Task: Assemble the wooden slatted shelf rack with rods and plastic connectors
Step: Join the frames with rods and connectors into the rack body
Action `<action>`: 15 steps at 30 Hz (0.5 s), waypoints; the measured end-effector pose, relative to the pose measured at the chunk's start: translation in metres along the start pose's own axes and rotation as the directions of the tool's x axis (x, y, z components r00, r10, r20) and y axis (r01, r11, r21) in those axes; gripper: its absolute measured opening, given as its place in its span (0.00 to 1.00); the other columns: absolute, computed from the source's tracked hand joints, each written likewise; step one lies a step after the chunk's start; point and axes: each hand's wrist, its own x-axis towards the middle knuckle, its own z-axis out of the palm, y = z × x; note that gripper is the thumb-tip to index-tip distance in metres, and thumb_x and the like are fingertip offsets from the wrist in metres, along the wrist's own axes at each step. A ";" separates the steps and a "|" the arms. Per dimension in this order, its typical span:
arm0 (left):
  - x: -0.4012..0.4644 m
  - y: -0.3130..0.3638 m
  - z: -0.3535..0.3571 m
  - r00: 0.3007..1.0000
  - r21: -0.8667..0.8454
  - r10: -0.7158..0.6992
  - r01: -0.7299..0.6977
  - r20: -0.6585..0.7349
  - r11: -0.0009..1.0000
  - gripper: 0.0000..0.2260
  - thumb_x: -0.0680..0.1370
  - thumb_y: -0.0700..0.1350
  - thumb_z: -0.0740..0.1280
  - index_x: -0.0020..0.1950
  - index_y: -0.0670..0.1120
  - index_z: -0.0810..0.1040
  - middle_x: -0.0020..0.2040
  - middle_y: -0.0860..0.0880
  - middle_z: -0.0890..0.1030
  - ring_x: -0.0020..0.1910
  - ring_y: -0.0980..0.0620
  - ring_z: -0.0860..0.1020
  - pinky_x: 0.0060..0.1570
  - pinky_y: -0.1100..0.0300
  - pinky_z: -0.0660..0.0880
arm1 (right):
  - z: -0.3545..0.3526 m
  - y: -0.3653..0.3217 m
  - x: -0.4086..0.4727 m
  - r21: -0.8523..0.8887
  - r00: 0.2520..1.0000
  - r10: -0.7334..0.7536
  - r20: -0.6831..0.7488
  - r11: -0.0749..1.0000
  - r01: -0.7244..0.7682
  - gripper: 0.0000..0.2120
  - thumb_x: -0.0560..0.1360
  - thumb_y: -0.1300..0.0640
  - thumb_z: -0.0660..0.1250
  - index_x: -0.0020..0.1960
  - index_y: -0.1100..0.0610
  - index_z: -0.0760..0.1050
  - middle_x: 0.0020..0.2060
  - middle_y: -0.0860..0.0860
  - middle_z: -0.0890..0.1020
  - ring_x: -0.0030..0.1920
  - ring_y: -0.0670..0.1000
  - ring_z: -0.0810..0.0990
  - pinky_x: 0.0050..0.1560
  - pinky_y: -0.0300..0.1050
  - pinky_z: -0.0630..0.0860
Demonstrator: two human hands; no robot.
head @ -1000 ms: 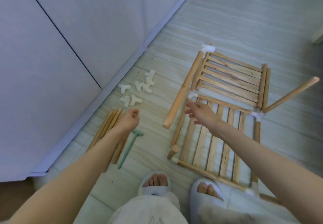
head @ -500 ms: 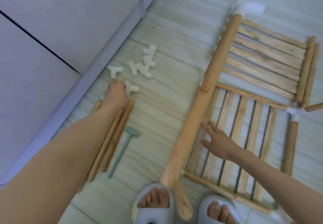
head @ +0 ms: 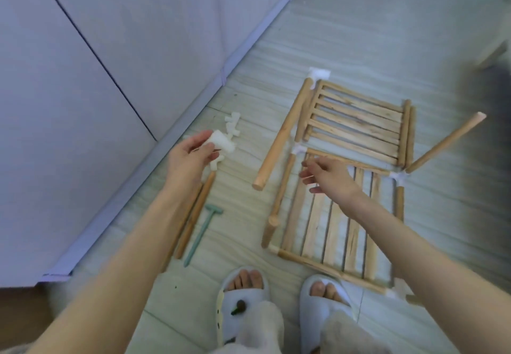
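My left hand (head: 190, 157) holds a white plastic connector (head: 221, 141) lifted above the floor. More white connectors (head: 231, 123) lie on the tiles just beyond it. Two slatted wooden panels lie flat on the floor: the far panel (head: 356, 121) and the near panel (head: 331, 229), joined by white connectors at their corners. My right hand (head: 326, 176) hovers open over the near panel's far left corner, holding nothing. A thick rod (head: 282, 135) slants from the far panel's corner connector (head: 319, 73). Another thick rod (head: 445, 143) sticks out at the right.
Thin wooden rods (head: 193, 210) and a green plastic mallet (head: 203, 232) lie on the floor under my left forearm. A white cabinet wall (head: 110, 63) runs along the left. My feet in white slippers (head: 243, 298) stand at the near panel's front edge.
My left hand has picked a white connector off the floor and raised it. My right hand moved from the near panel's slats up toward its far left corner. The view has pulled back.
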 end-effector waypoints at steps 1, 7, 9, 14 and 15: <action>-0.019 0.013 0.004 0.997 -0.065 0.024 -0.020 0.067 0.998 0.11 0.77 0.32 0.62 0.56 0.43 0.77 0.50 0.47 0.80 0.44 0.55 0.79 0.48 0.64 0.76 | -0.004 -0.016 -0.015 0.114 1.000 0.007 -0.004 0.993 -0.007 0.13 0.81 0.56 0.56 0.56 0.62 0.76 0.40 0.52 0.81 0.39 0.49 0.79 0.38 0.40 0.76; -0.097 0.074 0.026 0.910 -0.028 0.189 -0.192 0.370 0.981 0.12 0.77 0.35 0.63 0.53 0.50 0.78 0.51 0.51 0.79 0.48 0.54 0.74 0.49 0.62 0.68 | -0.014 -0.097 -0.097 0.372 0.965 -0.180 0.193 0.923 0.097 0.13 0.80 0.50 0.60 0.47 0.58 0.77 0.34 0.51 0.82 0.29 0.45 0.78 0.28 0.34 0.70; -0.108 0.085 0.027 0.905 -0.037 0.203 -0.203 0.373 0.978 0.11 0.76 0.36 0.64 0.52 0.50 0.79 0.50 0.50 0.80 0.50 0.51 0.73 0.53 0.59 0.68 | -0.015 -0.111 -0.114 0.451 0.951 -0.233 0.206 0.885 0.119 0.10 0.79 0.52 0.62 0.47 0.57 0.77 0.33 0.51 0.81 0.28 0.45 0.76 0.28 0.34 0.69; -0.122 0.094 0.031 0.879 -0.051 0.267 -0.269 0.395 0.962 0.10 0.75 0.35 0.66 0.50 0.49 0.81 0.48 0.52 0.83 0.48 0.55 0.78 0.50 0.64 0.73 | -0.025 -0.115 -0.134 0.701 0.965 -0.149 0.214 0.712 -0.046 0.11 0.78 0.54 0.63 0.40 0.59 0.74 0.26 0.52 0.78 0.23 0.44 0.71 0.21 0.33 0.65; -0.124 0.094 0.034 0.875 -0.036 0.277 -0.286 0.398 0.957 0.11 0.74 0.35 0.67 0.49 0.50 0.82 0.47 0.53 0.83 0.46 0.57 0.78 0.47 0.67 0.73 | -0.027 -0.116 -0.135 0.728 0.967 -0.132 0.219 0.682 -0.072 0.11 0.77 0.55 0.64 0.39 0.60 0.73 0.25 0.52 0.77 0.23 0.44 0.70 0.21 0.32 0.64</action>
